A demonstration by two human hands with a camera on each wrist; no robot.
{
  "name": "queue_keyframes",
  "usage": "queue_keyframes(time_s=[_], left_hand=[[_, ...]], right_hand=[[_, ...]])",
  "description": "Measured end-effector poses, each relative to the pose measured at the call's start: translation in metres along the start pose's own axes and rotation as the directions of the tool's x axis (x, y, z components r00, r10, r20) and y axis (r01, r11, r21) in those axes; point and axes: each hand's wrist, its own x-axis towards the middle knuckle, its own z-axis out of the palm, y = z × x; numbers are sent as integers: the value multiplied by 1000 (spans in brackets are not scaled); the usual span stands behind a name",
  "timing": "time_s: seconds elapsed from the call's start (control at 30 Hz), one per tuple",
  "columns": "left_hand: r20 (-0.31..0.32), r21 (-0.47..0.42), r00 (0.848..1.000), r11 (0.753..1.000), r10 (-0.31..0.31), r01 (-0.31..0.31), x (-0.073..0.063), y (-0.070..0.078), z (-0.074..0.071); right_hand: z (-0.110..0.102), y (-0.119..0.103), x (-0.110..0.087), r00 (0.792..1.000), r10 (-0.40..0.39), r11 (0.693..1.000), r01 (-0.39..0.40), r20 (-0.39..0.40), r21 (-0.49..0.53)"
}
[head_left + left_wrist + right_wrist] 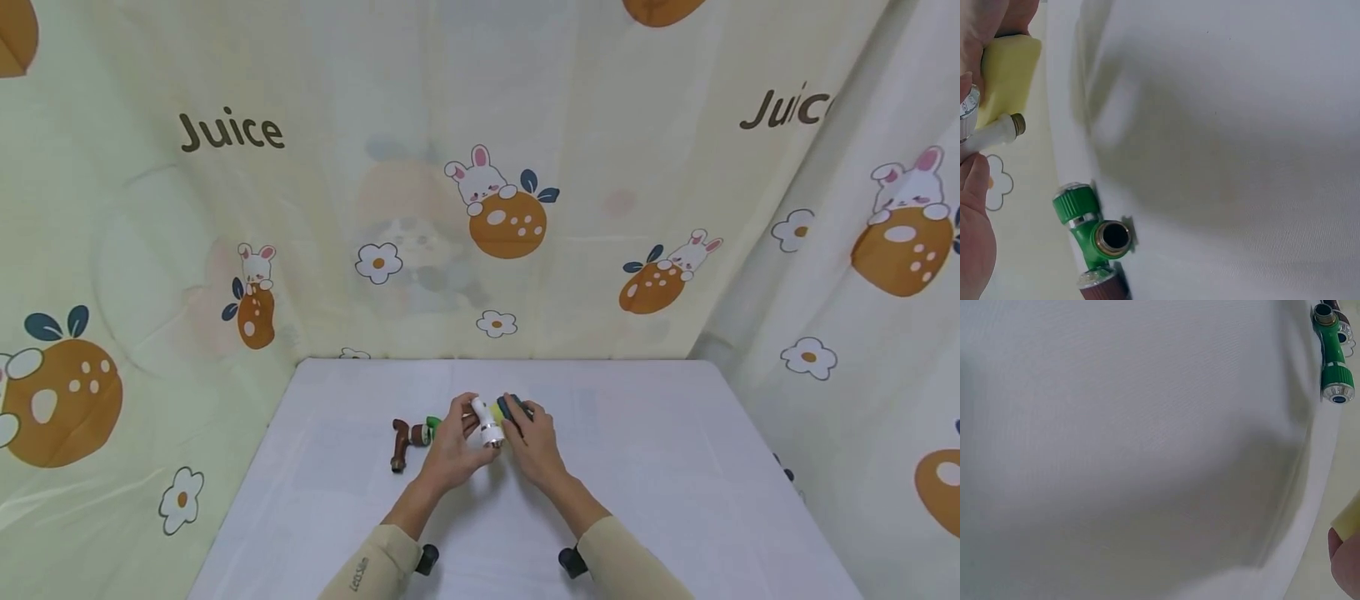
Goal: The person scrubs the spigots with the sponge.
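Between thumb and fingers, my left hand (450,454) holds a white angle valve (489,427) with a silver-rimmed knob, above the table. My right hand (536,442) grips a sponge (513,408) that has a dark green scouring side and a yellow side. In the left wrist view the yellow side of the sponge (1013,69) lies against or just beside the white valve (991,135), whose threaded brass end points out; contact is hard to tell. Only a fingertip (1347,565) and a corner of the sponge show in the right wrist view.
Left of the hands, a green angle valve (1088,240) and a brown angle valve (400,446) lie on the white-covered table (675,483). A printed curtain (585,292) hangs behind the table's far edge. Dark wrist-camera mounts (573,562) sit at the sleeves.
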Motion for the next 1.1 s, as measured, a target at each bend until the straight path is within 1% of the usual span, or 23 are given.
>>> queue_keyframes(time_s=[0.13,0.2,0.37,0.5,0.57,0.63,0.7,0.77,0.83,0.93,1.1], left_hand=[[4,-21,1000,1000,1,0,0,-2,-2],[-4,-24,1000,1000,-1,1,0,-3,-4],[-31,-3,999,1000,10,-10,0,-7,-7],[-37,4,999,1000,15,-15,1,-8,-7],[-37,2,999,1000,16,-16,1,-8,-7],[-41,-1,999,1000,7,-7,1,-7,-6],[-50,-8,999,1000,0,0,1,-7,-6],[-63,-17,998,1000,-1,0,1,-6,-6],[-73,-32,997,999,8,-10,1,-6,-7],[-79,-35,997,999,28,-31,1,-5,-6],[-79,-6,997,1000,24,-25,1,-2,-7]], right_hand=[[-3,0,0,1000,-9,1000,9,3,-7],[-4,-2,-1,1000,-27,1000,27,-12,4],[-5,-8,-3,996,-63,994,70,-70,90],[-5,-14,-7,993,-74,982,88,-87,168],[-4,-17,-9,991,-92,976,108,-93,189],[-4,-20,-11,985,-130,970,151,-117,189],[-3,-23,-13,974,-176,965,200,-146,172],[-3,-25,-15,959,-224,956,251,-174,150],[-3,-26,-17,948,-258,948,286,-187,139],[-2,-28,-19,945,-279,944,303,-172,131],[-1,-30,-19,952,-274,951,290,-136,109]])
